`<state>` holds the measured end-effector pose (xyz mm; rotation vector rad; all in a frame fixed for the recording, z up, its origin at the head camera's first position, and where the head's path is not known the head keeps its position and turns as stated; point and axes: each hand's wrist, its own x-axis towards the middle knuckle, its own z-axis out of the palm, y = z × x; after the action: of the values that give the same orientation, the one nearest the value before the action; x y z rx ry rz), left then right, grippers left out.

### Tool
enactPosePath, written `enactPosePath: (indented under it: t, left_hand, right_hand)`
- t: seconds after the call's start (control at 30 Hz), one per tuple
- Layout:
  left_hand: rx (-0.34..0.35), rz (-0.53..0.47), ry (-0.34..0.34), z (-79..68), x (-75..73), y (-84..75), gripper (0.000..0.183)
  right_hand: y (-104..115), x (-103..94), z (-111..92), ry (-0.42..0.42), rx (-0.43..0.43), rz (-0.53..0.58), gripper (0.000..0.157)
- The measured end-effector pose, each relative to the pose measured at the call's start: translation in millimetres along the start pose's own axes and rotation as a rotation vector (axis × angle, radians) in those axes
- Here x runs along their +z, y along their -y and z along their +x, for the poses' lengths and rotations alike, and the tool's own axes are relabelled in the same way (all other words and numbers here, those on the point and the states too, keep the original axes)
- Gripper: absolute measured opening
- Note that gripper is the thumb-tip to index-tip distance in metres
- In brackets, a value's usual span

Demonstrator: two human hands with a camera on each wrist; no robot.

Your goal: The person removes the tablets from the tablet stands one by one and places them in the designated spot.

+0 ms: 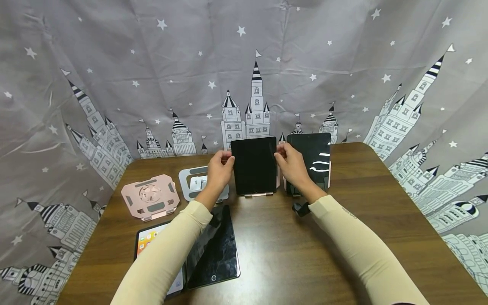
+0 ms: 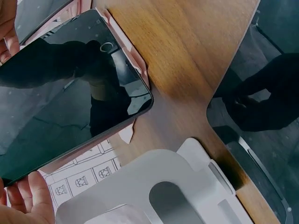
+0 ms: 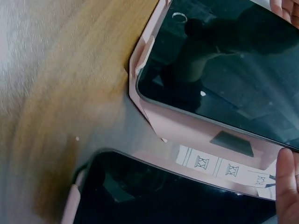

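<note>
A black-screened tablet [image 1: 254, 166] leans upright on a pink stand [image 3: 187, 122], its lower edge at the stand's front lip. My left hand [image 1: 221, 171] holds the tablet's left edge, the thumb at the front and the fingers partly hidden behind. On the opposite edge my right hand [image 1: 292, 164] pinches in the same way, thumb forward. In the left wrist view, the left hand [image 2: 32, 200] grips the edge above a light grey stand [image 2: 126, 186]. The right wrist view shows the right hand's thumb [image 3: 286, 175] against the tablet's side.
A second tablet [image 1: 315, 154] stands on another pink stand at right, partly behind my right hand. A pink stand [image 1: 150, 195] and the grey stand are at left. Two tablets lie nearer me, one lit [image 1: 152, 235], one dark [image 1: 217, 254]. A printed curtain [image 1: 244, 76] hangs behind the table.
</note>
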<state>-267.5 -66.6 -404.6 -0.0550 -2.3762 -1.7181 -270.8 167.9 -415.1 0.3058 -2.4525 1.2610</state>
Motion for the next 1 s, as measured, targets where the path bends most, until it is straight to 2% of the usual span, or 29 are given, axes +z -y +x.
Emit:
enactPosePath:
  t: [0.27,0.6,0.77,1.0]
  left_hand:
    - [-0.005,-0.048,-0.001,-6.7,-1.4,-1.9,0.013]
    - [-0.009,-0.166,0.003,-19.3,-6.1,-0.2,0.012]
    - [0.020,-0.170,0.013,-26.7,-8.3,-2.4,0.012]
    - [0.025,-0.131,0.040,-35.9,-13.5,-6.1,0.010]
  right_hand:
    - [1.0,-2.5,-6.9,-0.022,-0.046,0.010,0.013]
    - [10.5,-11.1,-21.4,-0.037,-0.108,0.019,0.013]
    - [15.2,-15.0,-28.3,-0.042,-0.101,0.042,0.013]
    - [19.3,-17.8,-35.9,-0.039,-0.069,0.045,0.013]
